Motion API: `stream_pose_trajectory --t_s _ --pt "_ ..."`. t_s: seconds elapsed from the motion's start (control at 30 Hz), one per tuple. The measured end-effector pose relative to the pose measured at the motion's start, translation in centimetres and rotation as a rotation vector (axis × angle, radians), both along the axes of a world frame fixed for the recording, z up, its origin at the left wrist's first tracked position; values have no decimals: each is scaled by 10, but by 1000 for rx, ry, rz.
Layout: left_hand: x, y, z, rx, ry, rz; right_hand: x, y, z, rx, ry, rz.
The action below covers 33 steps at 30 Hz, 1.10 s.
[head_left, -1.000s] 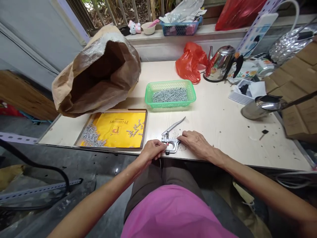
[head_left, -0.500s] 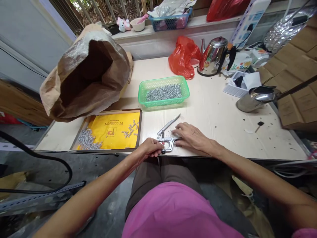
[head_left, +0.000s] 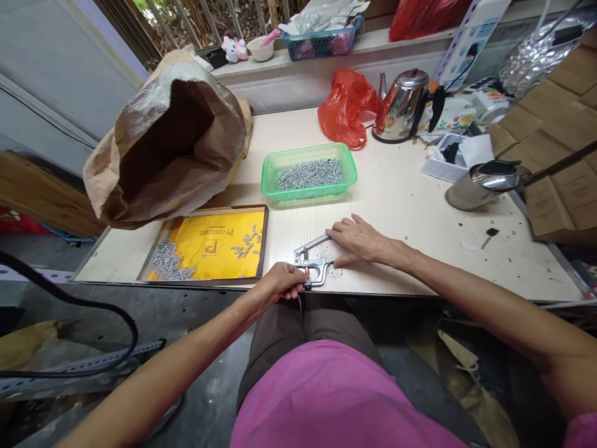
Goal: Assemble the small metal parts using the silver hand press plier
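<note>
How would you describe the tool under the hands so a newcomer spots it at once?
On the pale table, look at the near edge, just right of the yellow-lined tray. There lies a small silver hand press, the left hand closed at its head and the right hand flat on its lever. It is the only levered tool there; its neighbours are loose small parts.

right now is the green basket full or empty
Partly full: the green basket holds a shallow layer of small silver metal pieces across its floor, well below the rim.
</note>
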State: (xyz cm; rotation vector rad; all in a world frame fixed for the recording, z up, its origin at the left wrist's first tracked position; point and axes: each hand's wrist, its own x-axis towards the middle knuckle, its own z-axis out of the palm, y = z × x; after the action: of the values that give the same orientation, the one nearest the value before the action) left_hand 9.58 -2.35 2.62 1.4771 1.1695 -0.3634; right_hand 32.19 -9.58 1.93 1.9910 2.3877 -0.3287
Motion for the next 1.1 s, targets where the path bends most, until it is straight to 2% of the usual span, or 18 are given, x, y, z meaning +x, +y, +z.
stream_pose_trajectory --t_s 0.07,0.17,0.2,0.27,0.37,0.53,0.67,0.77,0.9,1.0,1.1 --pt "-1 -5 4 263 35 -116 -3 -6 0 19 3 -11" --pt "5 -15 10 819 -26 -327 -7 -12 0 47 20 -28" --pt "10 -18 10 950 -69 -407 -8 -13 0 54 23 -30" --pt "23 -19 8 1079 -142 -573 -9 -14 0 60 22 -34" --pt "43 -11 1 1094 -198 -737 -8 -14 0 39 27 -41" --pt "58 3 -3 1073 -167 -846 -8 -16 6 -4 -5 -88" --pt "61 2 -1 1061 -123 -832 -14 -16 9 -6 -29 -96" --pt "64 1 -2 1022 -127 -786 -16 -15 3 -4 -23 -79" --pt "69 7 -3 995 -126 -789 -15 -14 -5 21 -2 -97" --pt "69 10 -1 1033 -117 -787 -12 -12 -1 40 -7 -137" --pt "63 8 -5 1081 -159 -775 -2 -9 6 49 10 -116"
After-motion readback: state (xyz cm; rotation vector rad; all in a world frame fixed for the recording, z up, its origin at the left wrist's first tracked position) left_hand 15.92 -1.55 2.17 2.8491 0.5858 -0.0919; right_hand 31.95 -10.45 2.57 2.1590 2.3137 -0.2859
